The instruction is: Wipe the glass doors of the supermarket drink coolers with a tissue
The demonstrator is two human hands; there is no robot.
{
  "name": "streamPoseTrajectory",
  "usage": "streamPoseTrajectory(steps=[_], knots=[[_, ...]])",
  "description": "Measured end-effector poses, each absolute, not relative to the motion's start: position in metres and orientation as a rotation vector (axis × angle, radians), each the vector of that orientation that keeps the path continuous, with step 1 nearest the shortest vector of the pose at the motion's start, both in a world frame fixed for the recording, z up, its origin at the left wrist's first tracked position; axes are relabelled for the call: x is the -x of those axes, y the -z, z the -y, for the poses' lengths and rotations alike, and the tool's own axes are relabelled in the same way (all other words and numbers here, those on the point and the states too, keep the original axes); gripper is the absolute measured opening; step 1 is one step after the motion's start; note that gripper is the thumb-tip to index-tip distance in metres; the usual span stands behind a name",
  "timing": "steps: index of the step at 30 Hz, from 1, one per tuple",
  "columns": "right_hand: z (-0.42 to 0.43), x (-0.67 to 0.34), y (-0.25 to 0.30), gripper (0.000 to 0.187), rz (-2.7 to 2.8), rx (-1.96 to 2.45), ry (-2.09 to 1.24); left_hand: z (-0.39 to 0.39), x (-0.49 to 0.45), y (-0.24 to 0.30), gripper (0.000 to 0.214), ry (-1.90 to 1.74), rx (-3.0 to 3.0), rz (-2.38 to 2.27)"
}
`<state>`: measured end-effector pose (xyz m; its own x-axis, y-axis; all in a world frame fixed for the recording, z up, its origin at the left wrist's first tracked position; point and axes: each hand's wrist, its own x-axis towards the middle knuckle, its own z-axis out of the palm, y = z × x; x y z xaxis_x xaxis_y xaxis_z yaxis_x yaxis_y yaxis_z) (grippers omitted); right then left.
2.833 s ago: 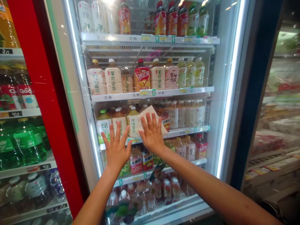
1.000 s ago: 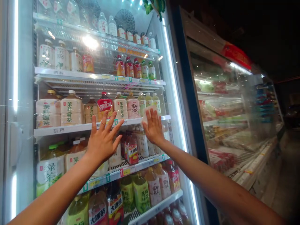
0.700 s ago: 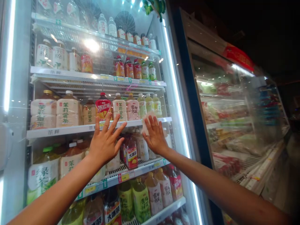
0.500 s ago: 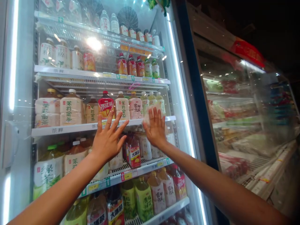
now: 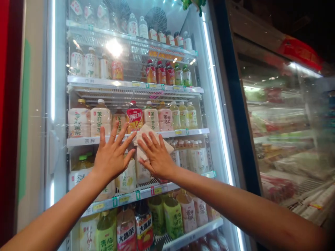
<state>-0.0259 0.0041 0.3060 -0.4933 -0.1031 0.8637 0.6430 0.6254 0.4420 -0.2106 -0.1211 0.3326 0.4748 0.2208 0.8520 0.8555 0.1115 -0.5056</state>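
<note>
Fingers spread wide, my left hand (image 5: 112, 153) lies flat against the glass door (image 5: 114, 47) of an upright drinks cooler and holds nothing. My right hand (image 5: 156, 155), just right of it, presses a folded off-white wiping cloth (image 5: 143, 131) to the same glass with stretched fingers. Cloth shows above and to the right of the fingers; the palm hides the rest. The two hands are close together but apart, in front of a shelf edge. Behind the glass between and above them stand a red-labelled tea bottle (image 5: 134, 116) and a pink-labelled bottle (image 5: 165, 118).
Several shelves (image 5: 89, 141) of bottled drinks fill the cooler. A bright light strip (image 5: 218, 94) runs down its right side. Further right stands another glass-fronted display case (image 5: 277, 139) with packaged goods. A red panel (image 5: 10, 104) borders the far left.
My right hand has moved left and slightly down across the glass with the cloth, closer to my left hand. My left hand stays flat and spread. The view has shifted left.
</note>
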Motion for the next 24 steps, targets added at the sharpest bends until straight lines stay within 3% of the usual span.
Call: streamPoseTrajectory(steps=[6,12,17,24], knots=[[0.008,0.056,-0.329,0.068,1.703,0.582,0.779,0.141,0.250,-0.322,0.070,0.660,1.381,1.074],[0.018,0.064,-0.314,0.065,1.941,0.405,0.938,0.144,0.262,-0.298,0.068,0.681,1.355,1.085],[0.020,0.078,-0.337,0.063,1.688,0.598,0.760,0.143,0.262,-0.295,0.071,0.720,1.341,1.059],[0.014,0.061,-0.313,0.066,1.978,0.319,1.019,0.141,0.263,-0.292,0.070,0.754,1.336,1.065]])
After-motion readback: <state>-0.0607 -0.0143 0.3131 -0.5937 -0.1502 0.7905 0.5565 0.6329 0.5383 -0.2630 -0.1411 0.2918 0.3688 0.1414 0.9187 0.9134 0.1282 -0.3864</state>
